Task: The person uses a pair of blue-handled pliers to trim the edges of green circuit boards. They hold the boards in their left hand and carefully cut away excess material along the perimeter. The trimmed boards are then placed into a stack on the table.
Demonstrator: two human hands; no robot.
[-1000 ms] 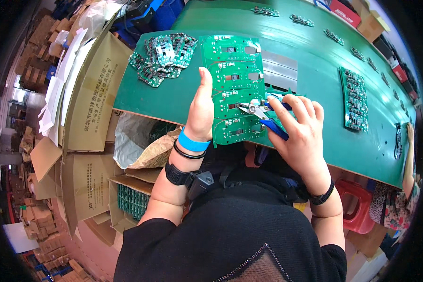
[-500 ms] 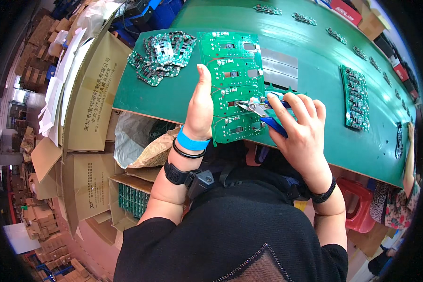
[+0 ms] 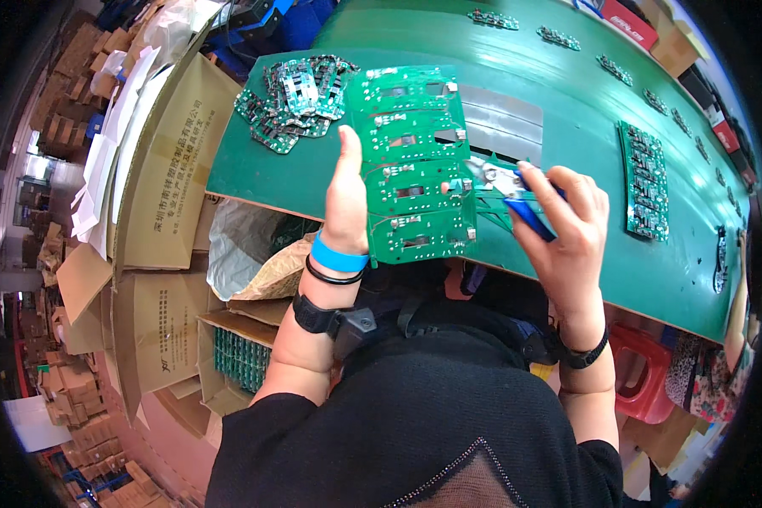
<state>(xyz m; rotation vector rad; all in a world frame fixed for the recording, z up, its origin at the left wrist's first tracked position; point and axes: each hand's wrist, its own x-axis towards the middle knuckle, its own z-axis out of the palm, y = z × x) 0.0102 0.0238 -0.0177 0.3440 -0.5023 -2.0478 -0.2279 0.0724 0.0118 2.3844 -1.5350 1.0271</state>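
Note:
My left hand point(image 3: 345, 203) grips the left edge of a green circuit board panel point(image 3: 432, 199), thumb along the edge and fingers hidden behind it. The panel is tilted above the table's near edge and has several sections with dark slots and small metal parts. My right hand point(image 3: 574, 220) is closed around a pair of cutting pliers point(image 3: 506, 181) with blue handles. Their metal jaws lie just beside the panel's right edge; whether they touch it I cannot tell. Partly behind the pliers lie green toothed strips point(image 3: 493, 203).
A pile of small circuit boards point(image 3: 300, 93) lies at the table's left. Beyond the panel is a grey metal plate point(image 3: 508, 123); another board panel point(image 3: 646, 182) lies right. Single boards point(image 3: 559, 37) line the far side. Cardboard boxes point(image 3: 173, 161) stand left, a red stool point(image 3: 639, 372) right.
The pliers have moved right, from over the panel's third section to beside its right edge. My left hand and the panel have shifted slightly left, and the panel's tilt has changed.

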